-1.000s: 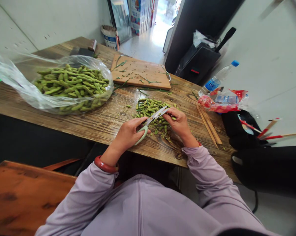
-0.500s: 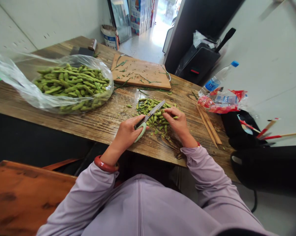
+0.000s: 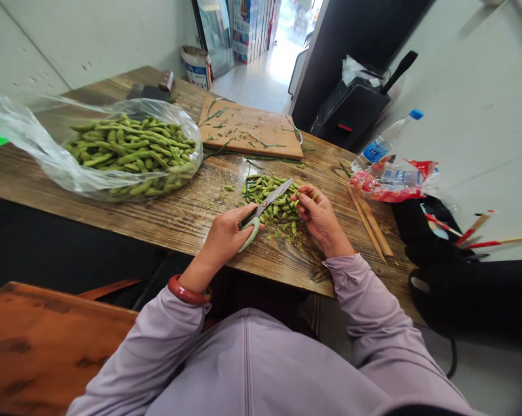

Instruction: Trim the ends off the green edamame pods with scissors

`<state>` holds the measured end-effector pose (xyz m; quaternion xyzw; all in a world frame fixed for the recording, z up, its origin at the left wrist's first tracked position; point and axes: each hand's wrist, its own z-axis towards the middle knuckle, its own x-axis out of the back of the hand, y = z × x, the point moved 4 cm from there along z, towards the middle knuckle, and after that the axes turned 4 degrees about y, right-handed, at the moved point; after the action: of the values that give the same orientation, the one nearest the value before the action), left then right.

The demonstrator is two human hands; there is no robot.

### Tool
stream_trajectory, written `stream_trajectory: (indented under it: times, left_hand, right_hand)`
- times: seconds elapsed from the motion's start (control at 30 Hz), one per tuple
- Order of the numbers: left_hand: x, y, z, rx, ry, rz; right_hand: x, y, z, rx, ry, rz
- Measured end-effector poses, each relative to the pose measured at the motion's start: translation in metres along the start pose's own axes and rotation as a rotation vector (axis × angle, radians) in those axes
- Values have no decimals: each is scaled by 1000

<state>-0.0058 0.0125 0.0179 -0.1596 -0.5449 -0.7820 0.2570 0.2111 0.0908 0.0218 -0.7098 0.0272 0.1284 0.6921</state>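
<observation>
On the wooden table [image 3: 165, 216], scissors [image 3: 263, 209] are gripped by the left hand [image 3: 226, 234], and one edamame pod [image 3: 304, 199] is pinched by the right hand [image 3: 319, 216]. A small pile [image 3: 267, 193] is trimmed; a full bag [image 3: 130, 153] is left.

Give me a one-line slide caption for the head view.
Left hand holds scissors; right hand pinches an edamame pod.

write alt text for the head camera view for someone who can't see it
A person's left hand holds green-handled scissors over a small pile of pods on a wooden table, while the right hand pinches one pod. A clear bag of pods lies left.
</observation>
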Motion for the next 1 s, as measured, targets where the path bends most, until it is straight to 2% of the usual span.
stream_trajectory:
  times: [0.13,0.3,0.5,0.83,1.0]
  left_hand:
    - [0,0,0,1,-3,0]
    - [-1,-1,-1,4,-13,6]
    - [-2,3,-1,-15,-71,5]
    - [-1,3,-1,10,-26,-55]
    - [-2,3,-1,8,-52,-70]
  right_hand:
    - [-3,0,-1,24,-2,-31]
    - [-1,3,-1,26,66,-37]
    - [-2,3,-2,105,40,-46]
    - [-2,0,-4,80,92,35]
    - [-3,-2,-5,126,81,1]
